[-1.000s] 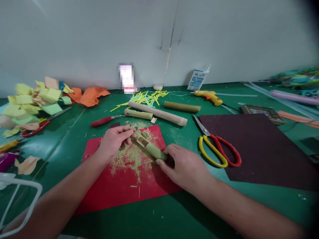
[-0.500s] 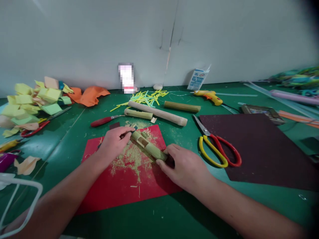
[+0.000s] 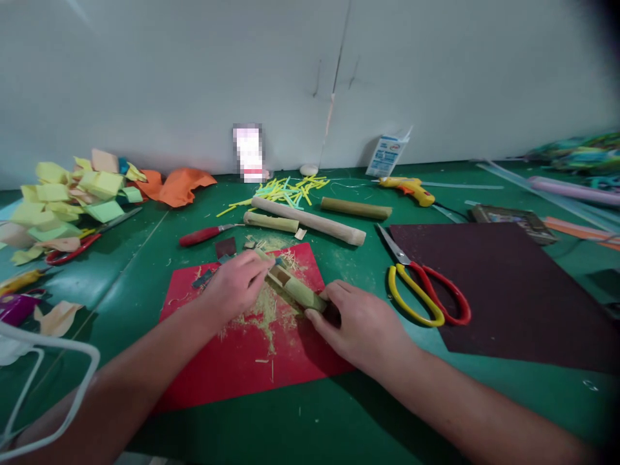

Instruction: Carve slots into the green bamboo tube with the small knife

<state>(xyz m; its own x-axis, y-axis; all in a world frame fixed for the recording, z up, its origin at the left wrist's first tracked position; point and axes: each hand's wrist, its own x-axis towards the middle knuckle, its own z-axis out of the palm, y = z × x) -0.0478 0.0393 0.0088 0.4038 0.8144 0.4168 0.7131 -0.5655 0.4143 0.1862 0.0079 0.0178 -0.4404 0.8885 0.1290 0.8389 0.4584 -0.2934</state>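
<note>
Right hand (image 3: 361, 323) clamped on near end of notched bamboo piece (image 3: 296, 290) lying on red mat (image 3: 227, 361); left hand (image 3: 235, 284) closed around small blade tool (image 3: 206, 278) at far end. Likely slip of blade toward right fingers (image 3: 325, 298) on loose shavings (image 3: 261, 310). Open mat nearby; beyond, scissors (image 3: 421, 290) at right, bamboo sticks (image 3: 310, 221) and red knife (image 3: 201, 236) close behind.

Print on blue-white carton (image 3: 386, 155) too small; nothing legible.

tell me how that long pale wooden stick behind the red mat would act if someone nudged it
The pale wooden stick is round and lies flat on the green table, so a sideways push would probably roll it. It looks straight and solid, so likely stiff. A short bamboo piece lies right beside it and might stop it rolling that way.
</note>
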